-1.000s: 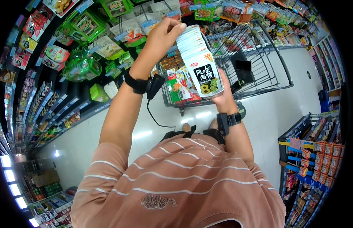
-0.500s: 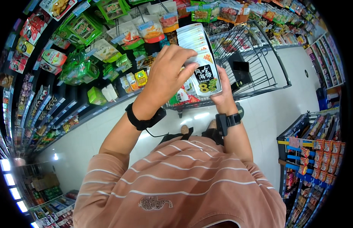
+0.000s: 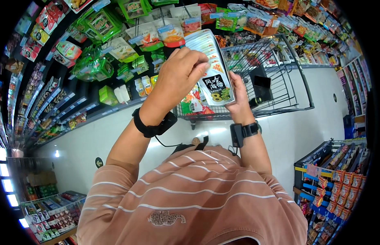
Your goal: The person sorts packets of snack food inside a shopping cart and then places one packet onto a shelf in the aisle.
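Observation:
An open display box (image 3: 226,69) of upright white snack packets (image 3: 216,67) is tilted in front of me, above the near end of a shopping cart. My right hand (image 3: 239,94) is wrapped round its right side and lower corner, holding it up. The front packet has a black label and green pictures. From the left, my left hand (image 3: 177,75) reaches over the packets with thumb and forefinger pinched together at their upper edge. Whatever lies between those fingertips is hidden. Dark straps with small devices circle both wrists.
The wire shopping cart (image 3: 275,107) stands just ahead, with colourful packages (image 3: 194,105) in its near left part and a black phone-like device (image 3: 262,82) on it. Shelves of hanging snack bags (image 3: 171,32) line the far and left sides. A snack rack (image 3: 320,179) stands at right.
The box has shifted slightly left and down in the view, tilting a little more. My left hand has stayed at the packets, its fingertips moving slightly left. The surroundings have shifted with the head.

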Tool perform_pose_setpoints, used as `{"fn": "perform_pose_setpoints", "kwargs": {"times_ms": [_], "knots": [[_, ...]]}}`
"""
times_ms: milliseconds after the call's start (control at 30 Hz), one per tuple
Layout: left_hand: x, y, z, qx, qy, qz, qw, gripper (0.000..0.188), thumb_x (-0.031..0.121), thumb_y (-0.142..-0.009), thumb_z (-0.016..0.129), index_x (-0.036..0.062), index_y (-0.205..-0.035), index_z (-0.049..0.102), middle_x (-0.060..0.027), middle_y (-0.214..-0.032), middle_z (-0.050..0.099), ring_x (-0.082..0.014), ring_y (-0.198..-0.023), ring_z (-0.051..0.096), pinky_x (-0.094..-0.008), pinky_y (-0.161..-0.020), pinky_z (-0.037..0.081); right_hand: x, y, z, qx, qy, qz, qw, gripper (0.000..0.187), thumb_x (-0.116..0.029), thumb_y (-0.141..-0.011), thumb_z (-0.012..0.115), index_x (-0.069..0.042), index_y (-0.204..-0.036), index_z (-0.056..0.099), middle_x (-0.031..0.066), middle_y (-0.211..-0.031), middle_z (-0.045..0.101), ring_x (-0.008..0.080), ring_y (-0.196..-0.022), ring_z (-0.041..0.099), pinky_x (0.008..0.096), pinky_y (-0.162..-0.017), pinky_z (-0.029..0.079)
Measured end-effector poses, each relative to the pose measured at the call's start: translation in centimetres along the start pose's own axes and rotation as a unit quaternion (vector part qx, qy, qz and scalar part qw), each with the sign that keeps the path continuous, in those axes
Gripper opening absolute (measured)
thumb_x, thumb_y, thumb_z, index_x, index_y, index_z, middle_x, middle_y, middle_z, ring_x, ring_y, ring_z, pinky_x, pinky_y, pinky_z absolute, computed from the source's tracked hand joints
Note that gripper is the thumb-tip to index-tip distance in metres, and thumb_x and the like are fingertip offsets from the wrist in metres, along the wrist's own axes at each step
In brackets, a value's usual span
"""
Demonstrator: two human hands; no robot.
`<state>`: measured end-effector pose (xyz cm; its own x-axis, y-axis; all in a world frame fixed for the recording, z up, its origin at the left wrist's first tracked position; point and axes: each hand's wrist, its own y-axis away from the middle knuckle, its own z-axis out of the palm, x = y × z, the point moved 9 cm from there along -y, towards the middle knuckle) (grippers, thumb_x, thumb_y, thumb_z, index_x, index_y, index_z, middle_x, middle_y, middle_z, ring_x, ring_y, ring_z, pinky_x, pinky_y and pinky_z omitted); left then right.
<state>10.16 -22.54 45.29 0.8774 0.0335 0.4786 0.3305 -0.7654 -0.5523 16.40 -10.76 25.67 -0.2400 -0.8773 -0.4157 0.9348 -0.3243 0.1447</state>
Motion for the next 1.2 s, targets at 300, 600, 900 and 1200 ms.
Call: {"fn": "perform_pose_setpoints", "kwargs": {"times_ms": [300, 600, 900, 1200], "knots": [[5.0, -0.7, 3.3, 0.033, -0.056, 0.064, 0.996, 0.019, 0.012, -0.084, 0.069, 0.0060, -0.102, 0.067, -0.0080, -0.086, 0.059, -0.0245, -0.083, 0.057, -0.0341, -0.073, 0.045, -3.8, 2.3, -1.7, -0.010, -0.004, -0.010, 1.000, 0.037, -0.032, -0.098, 0.048, -0.005, -0.121, 0.058, 0.0096, -0.113, 0.067, 0.0197, -0.101, 0.066, 0.0344, -0.090, 0.053], [4.9, -2.1, 6.1, -0.006, 0.072, -0.074, 0.995, 0.015, 0.014, -0.093, 0.060, 0.0018, -0.100, 0.064, -0.0062, -0.088, 0.062, -0.0158, -0.081, 0.059, -0.0281, -0.073, 0.046, -5.8, 3.4, -4.3, 0.009, -0.022, 0.007, 1.000, 0.036, -0.032, -0.094, 0.055, -0.004, -0.115, 0.061, 0.0104, -0.107, 0.069, 0.0203, -0.091, 0.068, 0.0360, -0.082, 0.056], [3.2, -3.5, 8.5, -0.137, 0.124, -0.165, 0.969, 0.015, 0.013, -0.092, 0.063, -0.0008, -0.096, 0.063, -0.0006, -0.080, 0.061, -0.0055, -0.074, 0.054, -0.0230, -0.064, 0.045, -6.5, 4.4, -5.2, 0.028, 0.003, 0.024, 0.999, 0.035, -0.034, -0.092, 0.058, -0.006, -0.112, 0.063, 0.0074, -0.104, 0.069, 0.0195, -0.090, 0.068, 0.0352, -0.080, 0.056], [4.3, -4.0, 9.3, -0.198, 0.034, -0.111, 0.973, 0.016, 0.013, -0.089, 0.064, -0.0024, -0.091, 0.062, -0.0026, -0.074, 0.060, -0.0067, -0.068, 0.052, -0.0244, -0.060, 0.043, -5.8, 3.9, -6.3, 0.001, -0.016, 0.051, 0.999, 0.036, -0.034, -0.093, 0.058, -0.004, -0.113, 0.063, 0.0092, -0.104, 0.070, 0.0204, -0.091, 0.068, 0.0365, -0.081, 0.055]]}}
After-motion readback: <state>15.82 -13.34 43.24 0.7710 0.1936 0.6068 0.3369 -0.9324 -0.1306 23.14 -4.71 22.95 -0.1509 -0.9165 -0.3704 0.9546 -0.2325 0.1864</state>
